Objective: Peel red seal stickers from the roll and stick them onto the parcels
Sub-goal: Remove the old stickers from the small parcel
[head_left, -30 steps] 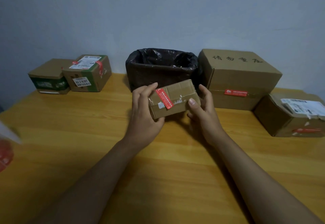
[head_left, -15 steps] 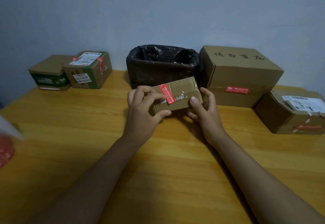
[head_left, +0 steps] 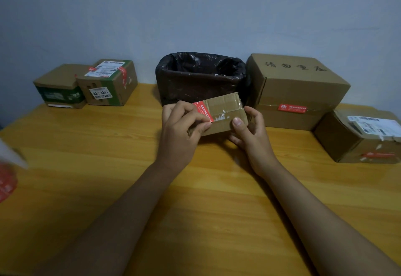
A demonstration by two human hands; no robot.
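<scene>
A small brown parcel point(head_left: 225, 110) is held above the wooden table point(head_left: 195, 189) in front of the bin. A red seal sticker point(head_left: 204, 110) runs across its left part. My left hand point(head_left: 182, 130) grips the parcel's left end, fingers curled over the sticker and thumb under its lower edge. My right hand point(head_left: 249, 132) holds the right end, thumb on the front face and fingers behind. The red sticker roll point(head_left: 6, 180) shows blurred at the left edge of the view.
A bin lined with a black bag point(head_left: 201, 76) stands at the wall. Two small boxes point(head_left: 86, 84) sit at the back left. A large box point(head_left: 293, 89) with a red sticker and another parcel point(head_left: 364, 137) stand at the right.
My left hand's fingers have curled over the parcel's left end and now cover part of the red sticker. The parcel has tipped slightly flatter; my right hand keeps its hold.
</scene>
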